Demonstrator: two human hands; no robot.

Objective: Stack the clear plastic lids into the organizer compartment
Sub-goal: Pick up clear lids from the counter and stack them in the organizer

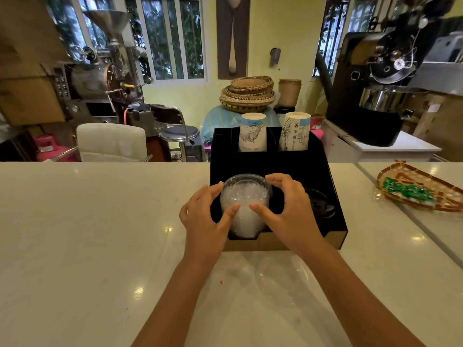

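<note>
Centrally, lids: a stack of clear plastic lids (244, 206) stands in the front-left compartment of the black organizer (333, 191), its domed top rising above the compartment walls.
Left hand: the left hand (204, 221) cups the stack's left side, fingers curled round the back and thumb pressed on the front face.
Right hand: the right hand (288, 214) cups the right side likewise, its thumb meeting the front of the stack just beside the left thumb; both hands are clamped on the same stack.
Loose lid: one more clear lid (283, 279) lies flat on the counter in front of the organizer, between the forearms.
Organizer: it sits on the white counter (87, 234), cardboard edge facing the person.
Front-right compartment: dark lids (319, 202) lie in it, hard to make out.
Rear compartments: two stacks of printed paper cups stand upside down, the left cups (253, 132) and the right cups (295, 131).
Far right: a woven tray (423, 189) holding green packets lies on the adjoining counter, well apart from the organizer.
</note>
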